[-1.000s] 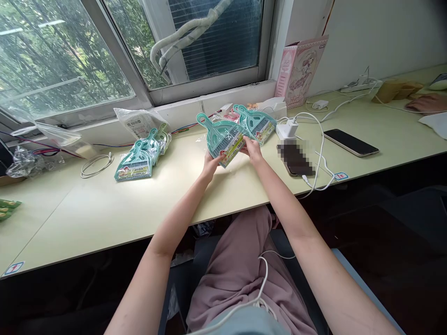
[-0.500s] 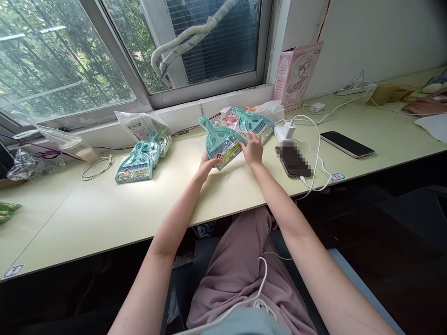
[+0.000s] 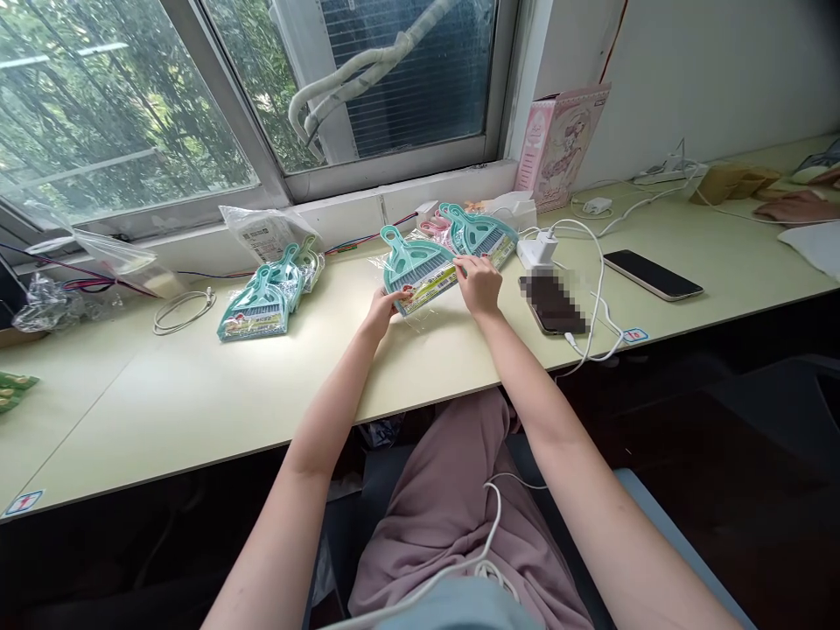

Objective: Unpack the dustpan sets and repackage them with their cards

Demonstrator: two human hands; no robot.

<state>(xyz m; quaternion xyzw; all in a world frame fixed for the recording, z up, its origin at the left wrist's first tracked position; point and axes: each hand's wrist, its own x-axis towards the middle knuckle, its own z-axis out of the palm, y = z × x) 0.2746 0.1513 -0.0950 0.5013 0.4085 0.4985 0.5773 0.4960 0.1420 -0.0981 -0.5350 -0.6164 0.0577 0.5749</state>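
Note:
A teal dustpan and brush set [image 3: 420,262] in clear plastic wrap is held just over the table, its handle tilted up toward the window. My left hand [image 3: 380,313] grips its lower left corner. At its right edge, the fingers of my right hand [image 3: 479,283] are closed on the set. Right behind lies another wrapped teal set [image 3: 478,229], with a pink one [image 3: 434,227] partly hidden beside it. To the left, several wrapped sets [image 3: 257,306] lie overlapping on the table [image 3: 197,394].
Two phones [image 3: 653,274] lie to the right, near a white charger [image 3: 536,249] with trailing cables. A pink box [image 3: 562,149] stands by the wall. A coiled cable [image 3: 185,311] and plastic bags [image 3: 259,232] are at left. Another person's hand [image 3: 797,207] rests at far right.
The held dustpan set has tipped so its label faces me more, and its right end shows more. My right hand has shifted slightly right and down; my left slightly left.

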